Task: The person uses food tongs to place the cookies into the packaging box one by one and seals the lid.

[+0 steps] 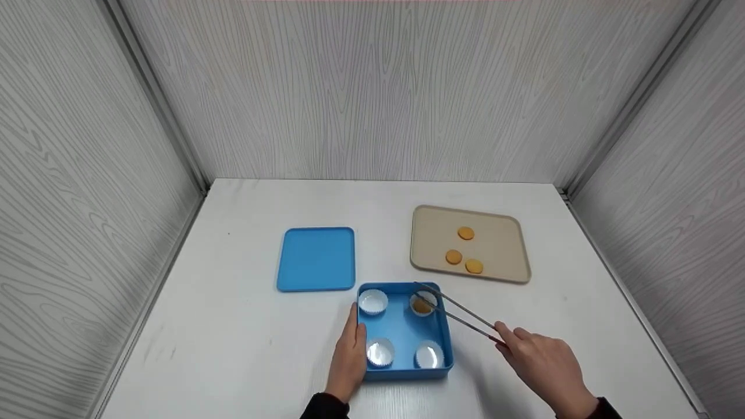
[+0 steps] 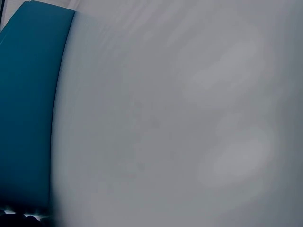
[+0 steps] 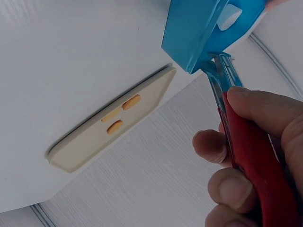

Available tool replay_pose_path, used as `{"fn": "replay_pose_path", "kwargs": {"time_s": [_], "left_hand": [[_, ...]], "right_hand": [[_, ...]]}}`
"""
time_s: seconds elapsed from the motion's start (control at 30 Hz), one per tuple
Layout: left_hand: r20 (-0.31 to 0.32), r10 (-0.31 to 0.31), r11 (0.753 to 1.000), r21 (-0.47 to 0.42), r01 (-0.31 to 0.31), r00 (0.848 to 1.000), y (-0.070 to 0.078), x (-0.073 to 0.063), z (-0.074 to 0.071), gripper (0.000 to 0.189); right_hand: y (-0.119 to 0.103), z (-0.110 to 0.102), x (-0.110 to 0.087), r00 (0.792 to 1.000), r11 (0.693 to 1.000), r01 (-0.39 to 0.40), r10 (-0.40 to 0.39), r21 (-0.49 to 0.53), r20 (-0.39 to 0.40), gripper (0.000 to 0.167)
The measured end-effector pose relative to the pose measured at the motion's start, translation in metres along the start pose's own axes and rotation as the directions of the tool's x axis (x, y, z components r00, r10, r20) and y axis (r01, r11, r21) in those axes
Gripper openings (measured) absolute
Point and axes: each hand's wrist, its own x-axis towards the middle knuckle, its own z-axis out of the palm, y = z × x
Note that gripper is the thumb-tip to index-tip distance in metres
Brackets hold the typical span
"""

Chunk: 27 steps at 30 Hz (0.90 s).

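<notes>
A blue box (image 1: 401, 326) holds a white paper cup in each corner: upper left (image 1: 373, 301), lower left (image 1: 380, 352), lower right (image 1: 429, 354), upper right (image 1: 431, 295). A round orange-brown cookie (image 1: 421, 306) lies in the upper-right cup. My left hand (image 1: 347, 353) rests along the box's left outer wall, fingers fairly straight. In my right hand (image 1: 544, 362) I grip metal tongs (image 1: 465, 321) by their red handle (image 3: 251, 161). The tongs' tips reach over the upper-right cup; whether they still touch the cookie cannot be made out. The left wrist view shows mainly the box's wall (image 2: 31, 104).
A beige tray (image 1: 497, 247) with three round cookies (image 1: 465, 233) sits behind the box to the right. Flat on the table (image 1: 244, 343) at the back left lies a blue square lid (image 1: 317, 259). Grey panels (image 1: 372, 93) enclose the back and sides.
</notes>
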Motion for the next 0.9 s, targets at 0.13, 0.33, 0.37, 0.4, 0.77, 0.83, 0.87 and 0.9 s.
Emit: {"fn": "replay_pose_path", "kwargs": {"time_s": [0.13,0.33,0.37,0.4,0.77,0.83,0.87,0.9], "left_hand": [[-0.001,0.002,1.0,0.002,-0.002,1.0,0.0,0.0,0.0,0.057],[0.0,-0.002,1.0,0.0,0.002,1.0,-0.001,0.001,0.001,0.057],[0.001,-0.003,1.0,0.0,0.003,1.0,-0.001,0.001,0.001,0.057],[0.002,-0.003,1.0,0.0,0.003,1.0,-0.001,0.001,0.001,0.057],[-0.002,-0.003,1.0,-0.001,0.003,1.0,-0.001,0.001,0.001,0.056],[-0.002,-0.009,1.0,0.002,0.009,1.0,0.0,0.0,0.001,0.056],[-0.002,-0.011,1.0,0.005,0.011,1.0,0.0,0.0,0.001,0.056],[-0.004,-0.005,1.0,0.003,0.005,1.0,0.0,0.0,0.001,0.056]], "right_hand": [[-0.001,-0.001,0.002,1.0,1.0,0.0,0.0,0.0,-0.025,0.04],[-0.001,-0.002,0.004,0.999,0.999,-0.025,0.026,0.033,-0.035,0.025],[0.0,-0.002,0.004,0.999,0.999,-0.031,0.032,0.037,-0.038,0.024],[0.001,-0.002,0.005,0.998,0.999,-0.035,0.037,0.039,-0.044,0.025],[0.019,0.0,0.006,0.988,0.99,-0.122,0.128,0.073,-0.081,0.027],[0.022,-0.001,0.005,0.986,0.986,-0.151,0.155,0.068,-0.067,0.033],[0.024,-0.001,0.004,0.983,0.983,-0.169,0.173,0.066,-0.058,0.037],[0.026,-0.001,0.003,0.98,0.98,-0.19,0.193,0.064,-0.049,0.04]]}}
